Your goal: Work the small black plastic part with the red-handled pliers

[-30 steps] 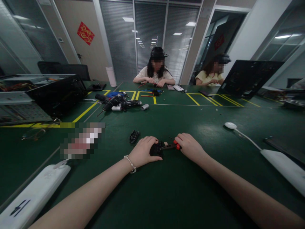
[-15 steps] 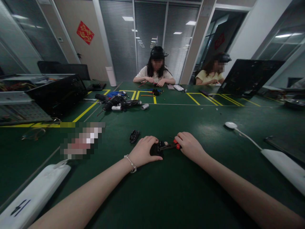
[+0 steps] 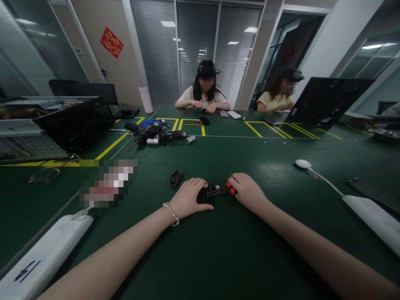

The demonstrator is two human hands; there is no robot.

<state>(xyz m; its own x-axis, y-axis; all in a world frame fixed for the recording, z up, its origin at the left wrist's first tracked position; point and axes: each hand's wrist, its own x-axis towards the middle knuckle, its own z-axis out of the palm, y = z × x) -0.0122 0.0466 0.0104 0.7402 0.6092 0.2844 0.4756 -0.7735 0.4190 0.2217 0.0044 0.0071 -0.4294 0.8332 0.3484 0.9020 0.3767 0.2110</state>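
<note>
My left hand (image 3: 189, 198) is closed around a small black part (image 3: 204, 199) with a pale piece on its far side, resting on the green table. Red-handled pliers (image 3: 222, 190) are gripped in my right hand (image 3: 248, 189), whose fingers wrap the handles. The dark jaws of the pliers point left and reach onto the black part; whether they clamp anything is too small to tell. Just beyond my left hand lies a separate black plastic piece (image 3: 176, 178), touched by neither hand.
A black drill (image 3: 146, 134) and other tools lie farther back on the left. White power strips (image 3: 46, 258) flank both arms. An open computer case (image 3: 75, 125) stands at left, a dark panel (image 3: 331, 102) at right. A co-worker (image 3: 206, 93) sits opposite, another person (image 3: 278, 98) farther right.
The pliers have shifted very slightly left, and their handles look a little different in angle. My left hand and the black part stay in place.
</note>
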